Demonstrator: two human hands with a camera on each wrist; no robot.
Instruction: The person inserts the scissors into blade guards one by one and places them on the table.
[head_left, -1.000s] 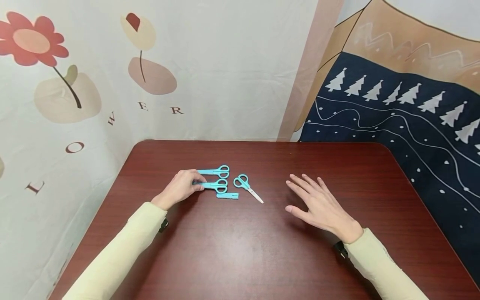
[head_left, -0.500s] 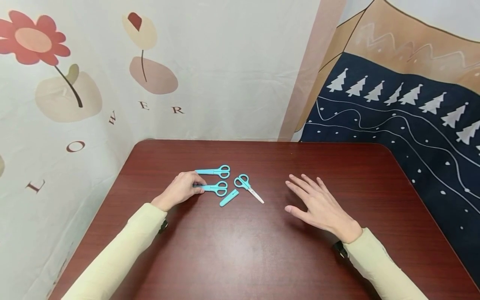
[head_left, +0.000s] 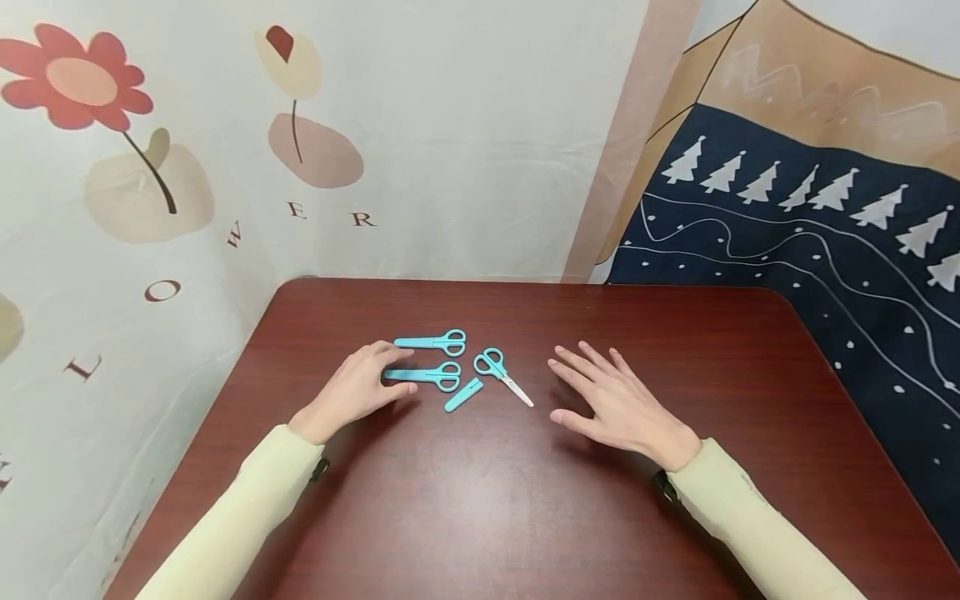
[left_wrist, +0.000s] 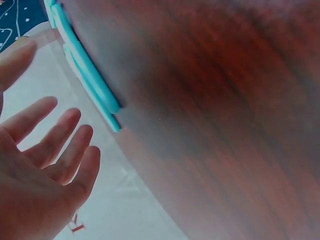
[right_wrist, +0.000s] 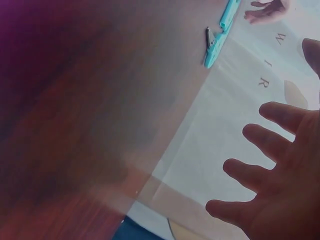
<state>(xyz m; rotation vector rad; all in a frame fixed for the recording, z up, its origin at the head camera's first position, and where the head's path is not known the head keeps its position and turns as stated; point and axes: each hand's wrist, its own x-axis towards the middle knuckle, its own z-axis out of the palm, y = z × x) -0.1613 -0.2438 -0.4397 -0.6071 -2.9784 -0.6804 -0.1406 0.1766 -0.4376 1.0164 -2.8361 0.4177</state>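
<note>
Three turquoise-handled scissors lie on the table. The far pair of scissors (head_left: 431, 342) and the near pair of scissors (head_left: 423, 376) have turquoise sheaths over their blades and lie roughly parallel, handles to the right. The third pair, the bare-bladed scissors (head_left: 501, 375), points toward the front right. A loose turquoise sheath (head_left: 463, 395) lies slanted between the near pair and the bare blade. My left hand (head_left: 354, 390) is at the sheathed end of the near pair, thumb and fingers spread apart. To the right of the bare blade, my right hand (head_left: 622, 407) hovers with fingers spread, holding nothing.
The dark red wooden table (head_left: 480, 500) has rounded far corners. Behind it hangs a pale curtain (head_left: 465, 150) printed with flowers and letters. A navy fabric (head_left: 810, 217) with white trees hangs at the right.
The loose sheath has swung from level to slanted. My left fingers have let go of the near scissors and spread. My right hand has shifted slightly left.
</note>
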